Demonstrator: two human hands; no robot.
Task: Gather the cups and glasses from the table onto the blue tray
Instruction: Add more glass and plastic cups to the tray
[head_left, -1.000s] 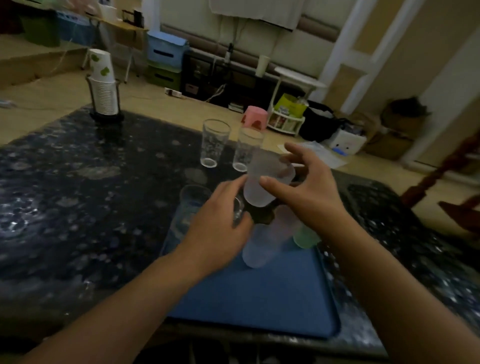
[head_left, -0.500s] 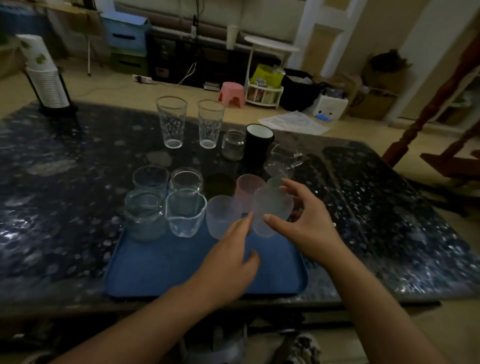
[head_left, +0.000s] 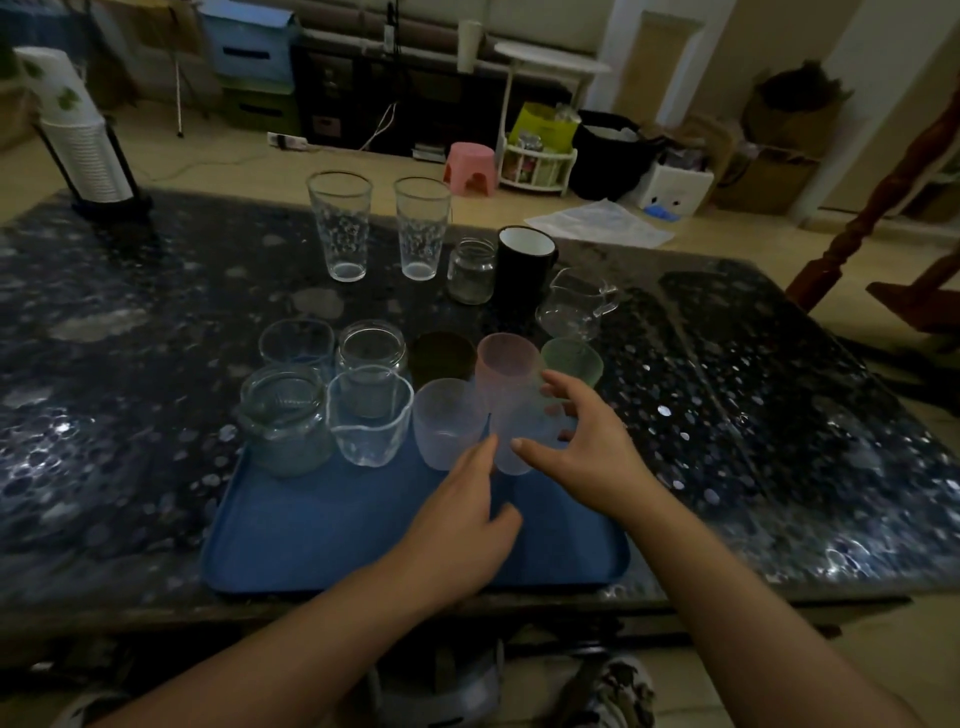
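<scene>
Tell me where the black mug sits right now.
In the head view the black mug stands on the table beyond the blue tray, right of centre, between the small glass jar and the clear glass pitcher.

Frosted matt plastic cups (head_left: 450, 422) crowd a smooth blue plastic tray (head_left: 337, 525) (table (head_left: 753, 415) glossy speckled stone).

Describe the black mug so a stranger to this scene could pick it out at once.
Start at the dark speckled table and look past the far edge of the blue tray, where five vessels stand in a loose row. The black mug is fourth from the left, between a small clear jar and a clear jug. It alone is opaque: black outside, white inside.
</scene>
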